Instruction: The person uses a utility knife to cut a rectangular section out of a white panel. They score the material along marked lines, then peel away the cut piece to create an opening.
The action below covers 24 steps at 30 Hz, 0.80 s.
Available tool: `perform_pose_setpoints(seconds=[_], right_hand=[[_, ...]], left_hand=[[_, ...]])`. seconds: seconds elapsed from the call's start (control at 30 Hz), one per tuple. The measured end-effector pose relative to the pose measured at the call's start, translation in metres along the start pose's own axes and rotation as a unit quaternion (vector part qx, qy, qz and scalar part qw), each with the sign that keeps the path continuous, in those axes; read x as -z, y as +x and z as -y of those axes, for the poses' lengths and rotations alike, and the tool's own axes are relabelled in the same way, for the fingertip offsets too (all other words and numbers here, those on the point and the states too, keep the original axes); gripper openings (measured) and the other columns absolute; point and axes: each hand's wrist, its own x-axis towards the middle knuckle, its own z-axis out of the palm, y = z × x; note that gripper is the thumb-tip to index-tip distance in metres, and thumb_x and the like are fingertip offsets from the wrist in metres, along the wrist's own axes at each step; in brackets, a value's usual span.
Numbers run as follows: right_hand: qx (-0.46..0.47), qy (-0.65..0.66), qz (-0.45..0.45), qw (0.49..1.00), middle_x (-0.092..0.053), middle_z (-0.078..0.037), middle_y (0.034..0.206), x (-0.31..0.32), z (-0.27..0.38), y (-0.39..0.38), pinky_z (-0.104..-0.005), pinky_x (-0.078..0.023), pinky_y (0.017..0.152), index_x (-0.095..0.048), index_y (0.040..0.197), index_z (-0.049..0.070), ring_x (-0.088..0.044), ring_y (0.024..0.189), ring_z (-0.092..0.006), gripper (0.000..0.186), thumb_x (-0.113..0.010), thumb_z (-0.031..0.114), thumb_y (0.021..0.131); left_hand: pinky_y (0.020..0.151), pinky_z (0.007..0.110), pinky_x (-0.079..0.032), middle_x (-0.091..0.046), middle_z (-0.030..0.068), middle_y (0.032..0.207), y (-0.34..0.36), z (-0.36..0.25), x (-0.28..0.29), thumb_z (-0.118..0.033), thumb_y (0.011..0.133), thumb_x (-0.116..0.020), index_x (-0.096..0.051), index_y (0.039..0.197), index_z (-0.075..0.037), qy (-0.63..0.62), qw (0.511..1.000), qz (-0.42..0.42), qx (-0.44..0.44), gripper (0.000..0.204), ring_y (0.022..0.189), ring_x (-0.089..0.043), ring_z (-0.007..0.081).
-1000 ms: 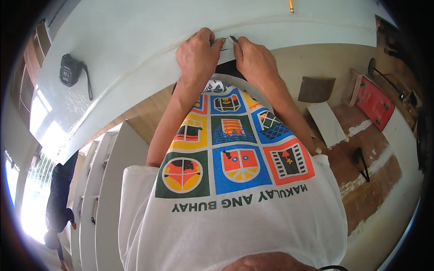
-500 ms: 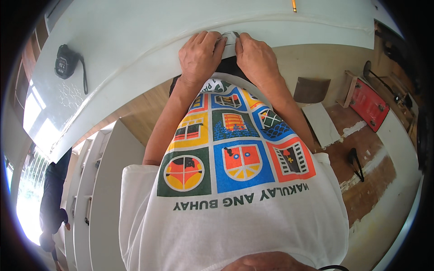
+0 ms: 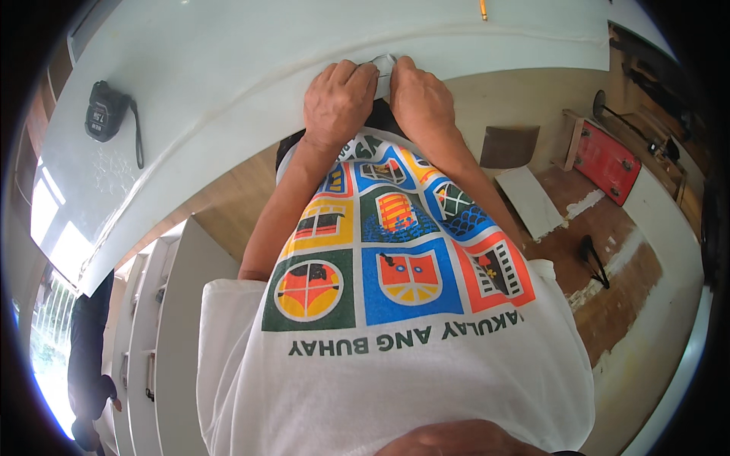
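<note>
Best to steady the small pale sheet (image 3: 383, 76), pinched by left hand (image 3: 337, 99) and right hand (image 3: 420, 95) at the frame's top centre, against the white panel (image 3: 251, 76), with light, even pressure.

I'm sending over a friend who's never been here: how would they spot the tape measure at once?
Start at the big white sheet across the top of the view. Left of the person's left hand, near the sheet's left end, lies the tape measure. Chunky and black, with a dark strap, it stands apart from the slim yellow stick at the top edge.
</note>
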Motion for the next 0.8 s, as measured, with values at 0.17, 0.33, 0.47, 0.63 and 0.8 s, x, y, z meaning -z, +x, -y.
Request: perform_pose_setpoints(seconds=[0.17,0.33,0.47,0.63,0.8], right_hand=[[0.036,-0.012,-0.006,0.999,-0.073,-0.025,0.081,0.005,-0.004,0.003,-0.0542,-0.059,0.073,-0.06,0.095,0.001,-0.074,0.081,-0.0449,0.012,-0.06,0.013,0.097],[0.003,0.003,-0.032,0.999,-0.073,-0.024,0.079,0.0,-0.003,-0.002,-0.0537,-0.059,0.071,-0.06,0.094,0.001,-0.074,0.079,-0.0447,0.012,-0.06,0.012,0.097],[0.004,-0.019,-0.01,1.0,-0.073,-0.024,0.081,0.003,-0.005,0.001,-0.0534,-0.059,0.072,-0.06,0.093,0.001,-0.074,0.081,-0.0444,0.012,-0.06,0.012,0.097],[-0.001,-0.023,-0.009,1.0,-0.074,-0.024,0.085,0.006,-0.004,0.004,-0.054,-0.059,0.076,-0.063,0.094,0.001,-0.074,0.085,-0.0444,0.012,-0.06,0.012,0.096],[0.032,-0.033,0.039,0.998,-0.073,-0.027,0.087,0.022,-0.006,0.019,-0.0575,-0.055,0.079,-0.065,0.093,-0.002,-0.072,0.088,-0.0476,0.017,-0.057,0.012,0.097]], left_hand=[[0.068,0.038,-0.056,-0.066,0.0048,0.084,0.001,0.0,-0.001,-0.011,0.087,-0.079,-0.075,0.098,-0.011,-0.026,0.999,-0.017,0.025,0.012,0.076,-0.067,0.0263],[0.069,0.038,-0.056,-0.067,0.0052,0.084,0.004,-0.001,-0.002,-0.011,0.086,-0.079,-0.075,0.097,-0.011,-0.046,0.998,-0.026,0.031,0.011,0.078,-0.068,0.0265],[0.07,0.038,-0.057,-0.068,0.0054,0.085,0.005,-0.003,-0.004,-0.011,0.087,-0.079,-0.076,0.095,-0.011,-0.039,0.999,-0.018,0.03,0.009,0.079,-0.068,0.0263],[0.07,0.038,-0.056,-0.066,0.0051,0.085,0.003,0.0,-0.005,-0.012,0.086,-0.078,-0.075,0.095,-0.012,-0.049,0.998,-0.021,0.025,0.01,0.079,-0.067,0.0263],[0.069,0.039,-0.056,-0.062,0.0047,0.084,0.003,0.002,-0.011,-0.012,0.086,-0.075,-0.072,0.095,-0.012,-0.032,0.999,-0.026,0.019,0.01,0.078,-0.065,0.0261]])
